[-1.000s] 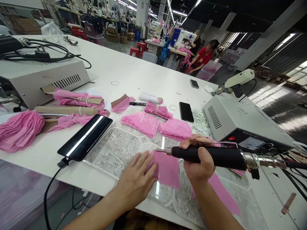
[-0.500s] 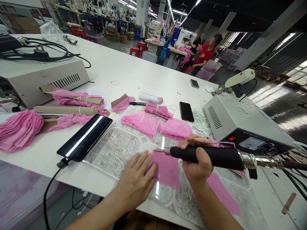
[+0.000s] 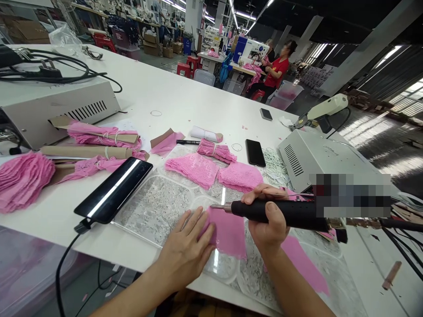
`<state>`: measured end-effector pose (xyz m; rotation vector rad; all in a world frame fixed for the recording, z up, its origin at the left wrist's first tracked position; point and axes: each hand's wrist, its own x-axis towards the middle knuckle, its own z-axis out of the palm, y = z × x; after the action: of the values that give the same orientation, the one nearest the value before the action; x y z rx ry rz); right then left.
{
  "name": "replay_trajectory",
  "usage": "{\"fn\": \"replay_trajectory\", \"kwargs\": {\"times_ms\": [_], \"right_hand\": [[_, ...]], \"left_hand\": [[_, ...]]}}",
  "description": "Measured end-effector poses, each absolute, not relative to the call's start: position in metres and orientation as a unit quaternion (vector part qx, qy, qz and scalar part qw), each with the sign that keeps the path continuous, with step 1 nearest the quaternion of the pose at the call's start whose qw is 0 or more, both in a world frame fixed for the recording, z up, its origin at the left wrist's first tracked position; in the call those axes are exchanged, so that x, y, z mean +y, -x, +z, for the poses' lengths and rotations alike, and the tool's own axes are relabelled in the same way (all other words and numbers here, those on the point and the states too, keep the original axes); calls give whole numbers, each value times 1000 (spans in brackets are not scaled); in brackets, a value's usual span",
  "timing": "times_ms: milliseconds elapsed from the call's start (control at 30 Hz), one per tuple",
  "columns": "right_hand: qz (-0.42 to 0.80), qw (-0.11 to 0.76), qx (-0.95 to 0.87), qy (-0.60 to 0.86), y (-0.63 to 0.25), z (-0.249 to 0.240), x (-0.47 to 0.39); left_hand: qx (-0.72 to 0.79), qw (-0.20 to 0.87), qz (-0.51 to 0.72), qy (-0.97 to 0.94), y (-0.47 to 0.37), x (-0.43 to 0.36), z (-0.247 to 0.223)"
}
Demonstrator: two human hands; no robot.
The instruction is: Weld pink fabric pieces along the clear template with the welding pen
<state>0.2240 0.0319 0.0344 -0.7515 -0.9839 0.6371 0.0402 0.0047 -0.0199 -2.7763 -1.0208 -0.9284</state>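
Note:
My left hand [image 3: 188, 246] lies flat with fingers spread, its fingertips on the left edge of a pink fabric piece [image 3: 228, 233] on the clear-covered marbled mat [image 3: 158, 202]. My right hand [image 3: 269, 220] is wrapped round a black handheld tool [image 3: 291, 215]. The tool's thin metal tip points left and sits at the fabric's upper left corner. Beyond the hands are two stacks of pink lace pieces [image 3: 194, 169] and a tied pink bundle [image 3: 216, 151]. Another pink piece [image 3: 302, 264] lies partly under my right forearm.
At left are a charging tablet [image 3: 114, 189], pink bundles [image 3: 26, 180] and a grey box [image 3: 62, 108]. A black phone [image 3: 255, 152], white rubber bands [image 3: 276, 167] and another grey box [image 3: 330, 154] stand at right. A person in red [image 3: 277, 72] sits far back.
The whole view has shifted slightly. My hands and the tool keep about the same place on the fabric. In the background, the person in red has raised their hands.

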Motion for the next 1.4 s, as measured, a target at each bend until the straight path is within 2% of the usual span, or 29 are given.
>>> {"fn": "replay_trajectory", "kwargs": {"times_ms": [400, 833, 1400], "right_hand": [[298, 762, -454, 352, -224, 37, 33], [347, 759, -429, 346, -216, 40, 22], [332, 749, -449, 358, -213, 39, 24]], "left_hand": [[-328, 30, -301, 895, -39, 4, -18], [-316, 12, -323, 892, 7, -16, -16], [-320, 9, -323, 891, 7, -16, -20]]}}
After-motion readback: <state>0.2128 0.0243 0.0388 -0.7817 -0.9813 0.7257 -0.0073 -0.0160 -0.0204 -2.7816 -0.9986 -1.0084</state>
